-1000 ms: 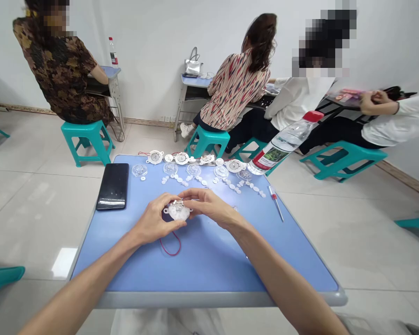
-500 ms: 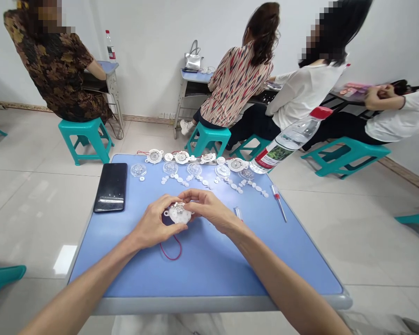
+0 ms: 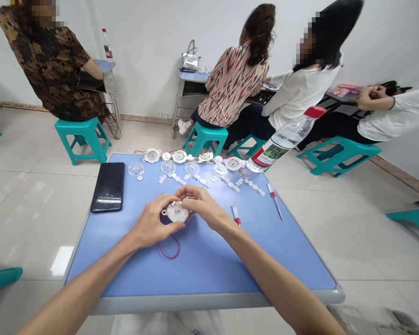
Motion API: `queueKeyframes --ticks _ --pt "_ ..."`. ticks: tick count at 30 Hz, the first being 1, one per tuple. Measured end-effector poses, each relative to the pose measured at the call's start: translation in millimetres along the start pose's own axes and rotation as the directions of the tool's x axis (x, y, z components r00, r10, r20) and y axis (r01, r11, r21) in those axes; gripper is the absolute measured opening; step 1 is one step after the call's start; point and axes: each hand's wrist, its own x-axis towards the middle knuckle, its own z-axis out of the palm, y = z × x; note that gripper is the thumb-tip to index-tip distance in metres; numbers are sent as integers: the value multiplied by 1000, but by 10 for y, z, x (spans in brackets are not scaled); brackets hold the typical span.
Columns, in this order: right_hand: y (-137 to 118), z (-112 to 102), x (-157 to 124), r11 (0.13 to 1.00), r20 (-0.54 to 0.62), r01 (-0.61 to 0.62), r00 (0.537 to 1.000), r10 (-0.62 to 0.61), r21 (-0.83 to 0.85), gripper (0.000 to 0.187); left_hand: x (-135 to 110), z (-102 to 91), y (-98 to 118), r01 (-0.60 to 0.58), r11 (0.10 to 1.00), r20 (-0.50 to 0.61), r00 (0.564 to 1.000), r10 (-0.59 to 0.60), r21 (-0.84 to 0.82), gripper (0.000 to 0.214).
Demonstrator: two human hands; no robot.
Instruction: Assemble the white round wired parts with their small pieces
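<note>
Hands: how are they set?

Both are curled inward and close together, not spread. The left hand (image 3: pixel 151 221) wraps the left side of a white plastic housing (image 3: pixel 176 213), and the right hand (image 3: pixel 203 207) presses in on its upper right edge.

Where's that housing?

Between the hands, over the middle of a blue tabletop (image 3: pixel 209 272). I can't tell whether it touches the surface. A loop of thin red wire (image 3: pixel 170 247) lies just below it.

What's nearby?

A red-handled screwdriver (image 3: pixel 236 215) lies just beside the right wrist, and a second one (image 3: pixel 274 201) lies nearer the table's right edge. A black smartphone (image 3: pixel 108 187) sits to the left. Farther on, clear plastic domes (image 3: pixel 192 168), white discs and more white housings (image 3: pixel 179 157) line the far edge.

Any readable writing?

None. A water bottle (image 3: pixel 285 139) at the far right corner has a red cap and a red-and-green label (image 3: pixel 268 155), but the print is too small to read. Beyond it, a person in a patterned blouse (image 3: pixel 231 86) sits on a teal stool (image 3: pixel 206 138).
</note>
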Motion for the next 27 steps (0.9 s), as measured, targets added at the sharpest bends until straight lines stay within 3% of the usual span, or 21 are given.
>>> queueKeyframes --ticks 11,27 --pt "9 1 -8 999 -15 -37 999 38 17 28 1 1 -9 7 1000 -12 1000 -7 -9 44" --pt "-7 -154 -13 992 89 -119 989 114 51 26 -7 -6 21 0 1000 -8 1000 0 -5 43"
